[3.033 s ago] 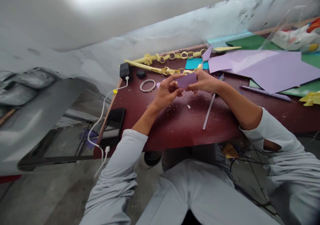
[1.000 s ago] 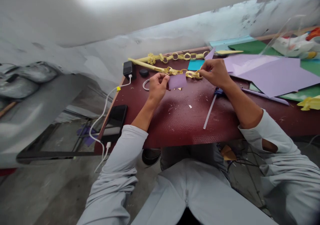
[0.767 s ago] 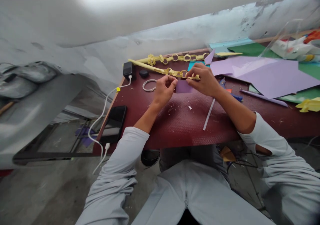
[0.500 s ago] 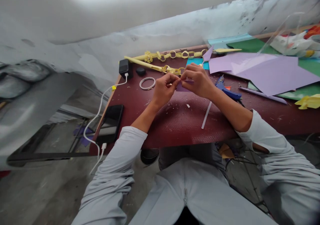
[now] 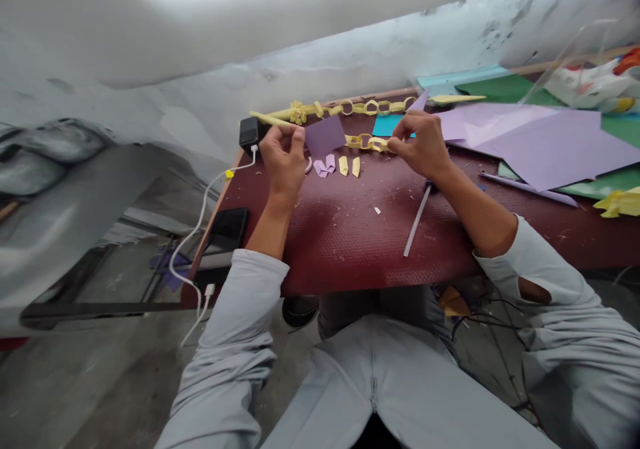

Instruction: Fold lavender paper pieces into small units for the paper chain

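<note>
My left hand (image 5: 284, 156) pinches a small purple paper rectangle (image 5: 326, 136) by its left edge, raised over the table. Off to the right, my right hand (image 5: 421, 144) has thumb and fingertips drawn together beside the end of a yellow paper chain (image 5: 367, 142). Whatever is between those fingertips, if anything, I cannot make out. Below the rectangle lie small folded lilac paper pieces (image 5: 325, 166) and two folded yellow paper pieces (image 5: 344, 165). My left hand and the rectangle mostly cover a white ring (image 5: 309, 165).
A dark red table (image 5: 345, 249) carries a black phone (image 5: 227, 230), a charger block (image 5: 249, 134) and a white cable (image 5: 201, 212). A glue stick (image 5: 417, 222) lies near my right forearm. Purple sheets (image 5: 555, 139) and a plastic bag (image 5: 583, 86) are at the right.
My hands have moved apart. The left has shifted left and up with the purple rectangle, and the right has moved right, covering the blue glue gun. Small folded pieces now show between them.
</note>
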The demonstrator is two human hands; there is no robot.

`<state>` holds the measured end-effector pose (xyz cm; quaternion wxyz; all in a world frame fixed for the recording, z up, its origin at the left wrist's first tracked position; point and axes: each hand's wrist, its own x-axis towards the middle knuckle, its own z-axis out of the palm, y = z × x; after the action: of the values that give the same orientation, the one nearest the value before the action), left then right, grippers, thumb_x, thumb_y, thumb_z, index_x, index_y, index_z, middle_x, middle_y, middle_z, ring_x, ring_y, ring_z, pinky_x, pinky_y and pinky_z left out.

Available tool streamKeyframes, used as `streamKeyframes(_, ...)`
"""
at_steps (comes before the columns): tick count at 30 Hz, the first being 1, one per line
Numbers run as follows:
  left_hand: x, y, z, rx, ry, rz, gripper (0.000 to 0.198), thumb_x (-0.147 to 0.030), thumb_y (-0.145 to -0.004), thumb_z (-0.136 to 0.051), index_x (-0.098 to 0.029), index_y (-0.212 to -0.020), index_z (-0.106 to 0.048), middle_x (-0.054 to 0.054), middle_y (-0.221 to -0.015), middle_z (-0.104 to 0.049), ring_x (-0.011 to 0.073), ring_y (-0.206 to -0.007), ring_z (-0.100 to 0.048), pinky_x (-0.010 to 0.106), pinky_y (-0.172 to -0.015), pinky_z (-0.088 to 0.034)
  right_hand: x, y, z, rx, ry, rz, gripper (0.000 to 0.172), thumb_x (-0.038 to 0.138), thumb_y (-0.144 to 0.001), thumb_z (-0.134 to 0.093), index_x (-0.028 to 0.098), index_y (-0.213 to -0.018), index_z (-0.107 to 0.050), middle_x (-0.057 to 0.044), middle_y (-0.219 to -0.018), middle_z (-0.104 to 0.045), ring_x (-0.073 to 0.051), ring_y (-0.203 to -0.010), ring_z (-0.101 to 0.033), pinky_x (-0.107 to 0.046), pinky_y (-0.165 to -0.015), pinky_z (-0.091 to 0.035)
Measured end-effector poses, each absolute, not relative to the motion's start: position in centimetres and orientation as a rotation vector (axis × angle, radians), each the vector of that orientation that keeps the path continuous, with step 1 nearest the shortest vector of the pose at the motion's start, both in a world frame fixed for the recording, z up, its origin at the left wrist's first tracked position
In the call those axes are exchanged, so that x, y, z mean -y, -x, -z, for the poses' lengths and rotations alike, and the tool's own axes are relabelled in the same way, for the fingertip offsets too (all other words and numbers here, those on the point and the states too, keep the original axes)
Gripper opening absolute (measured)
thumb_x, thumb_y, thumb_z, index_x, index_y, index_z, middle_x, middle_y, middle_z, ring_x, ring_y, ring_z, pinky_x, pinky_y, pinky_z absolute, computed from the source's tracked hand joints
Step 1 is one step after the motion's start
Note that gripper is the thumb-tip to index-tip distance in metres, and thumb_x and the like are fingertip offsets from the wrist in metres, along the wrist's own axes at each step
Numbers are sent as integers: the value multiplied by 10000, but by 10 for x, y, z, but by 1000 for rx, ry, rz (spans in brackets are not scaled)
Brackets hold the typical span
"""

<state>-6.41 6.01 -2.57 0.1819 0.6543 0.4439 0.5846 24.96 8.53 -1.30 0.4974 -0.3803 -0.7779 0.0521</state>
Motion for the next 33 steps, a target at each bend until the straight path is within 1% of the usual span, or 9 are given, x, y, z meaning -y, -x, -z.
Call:
streamKeyframes(2, -58, 61, 29, -1294, -1786, -1765, 500, -702, -1092, -691, -208, -1020, -671, 0, -879, -755, 126, -785, -705, 295, -720, -553, -82, -248, 10, 1871, 891, -57, 151, 273, -959, -821, 228, -852, -724, -73, -914, -661, -295, -948, -649, -550, -961, -569)
streamKeyframes(4, -50, 45, 33, -1229, -1899, -1649, 456, -659, -1037, -785, -210, -990, -725, 27, -913, -784, 153, -794, -728, 289, -692, -551, -72, -239, 6, 1939, 821, -7, 118, 340, -1012, -804, 230, -987, -768, -81, -1032, -695, -336, -1093, -667, -600, -1038, -562)
streamKeyframes(7, -35, 14, 33, -1050, -2067, -1535, 327, -536, -1090, -744, -215, -1032, -762, 56, -1060, -825, 185, -954, -775, 304, -832, -609, -57, -220, 4, 2076, 744, 35, 161, 378, -1088, -743, 236, -1020, -777, -85, -1110, -705, -367, -1204, -658, -645, -1097, -529)
streamKeyframes(10, -24, -1, 30, -983, -2145, -1546, 315, -521, -1117, -709, -225, -1019, -755, 45, -1016, -804, 194, -958, -759, 328, -896, -616, -50, -210, 8, 2146, 723, 46, 233, 364, -1134, -689, 227, -961, -764, -85, -1083, -684, -360, -1207, -652, -641, -1108, -507)
streamKeyframes(14, -20, -2, 28, -977, -2127, -1524, 340, -532, -1123, -695, -220, -993, -728, 34, -951, -765, 182, -887, -720, 318, -871, -609, -50, -208, 12, 2193, 737, 40, 193, 361, -1131, -705, 221, -1012, -766, -93, -1100, -669, -363, -1224, -637, -617, -1110, -483)
streamKeyframes(20, -39, 17, 30, -1111, -1806, -1639, 335, -524, -1055, -795, -216, -966, -700, 13, -883, -712, 134, -766, -667, 237, -700, -562, -75, -231, 14, 2139, 825, 0, 178, 318, -1075, -724, 205, -938, -736, -105, -1063, -691, -358, -1128, -666, -593, -1060, -511)
streamKeyframes(23, -51, 29, 34, -1206, -1473, -1695, 266, -423, -1031, -824, -209, -931, -700, 4, -837, -679, 119, -703, -647, 226, -649, -579, -91, -250, 19, 2060, 922, 26, 192, 350, -1052, -740, 204, -928, -741, -118, -1033, -691, -371, -1096, -668, -611, -1037, -532)
streamKeyframes(29, -43, 17, 32, -1208, -1053, -1500, 137, -197, -1024, -754, -194, -908, -681, 11, -816, -711, 119, -678, -695, 237, -640, -635, -66, -229, 18, 2242, 767, 210, 268, 451, -1094, -732, 268, -1287, -766, -130, -1391, -688, -428, -1334, -596, -692, -1132, -462)
streamKeyframes(33, -30, 8, 24, -1091, -1049, -1445, 150, -215, -1030, -782, -191, -927, -674, 15, -879, -731, 117, -709, -736, 305, -753, -704, -43, -203, 11, 2391, 678, 264, 173, 336, -1168, -616, 275, -1160, -778, -102, -1342, -724, -385, -1326, -594, -669, -1165, -415)
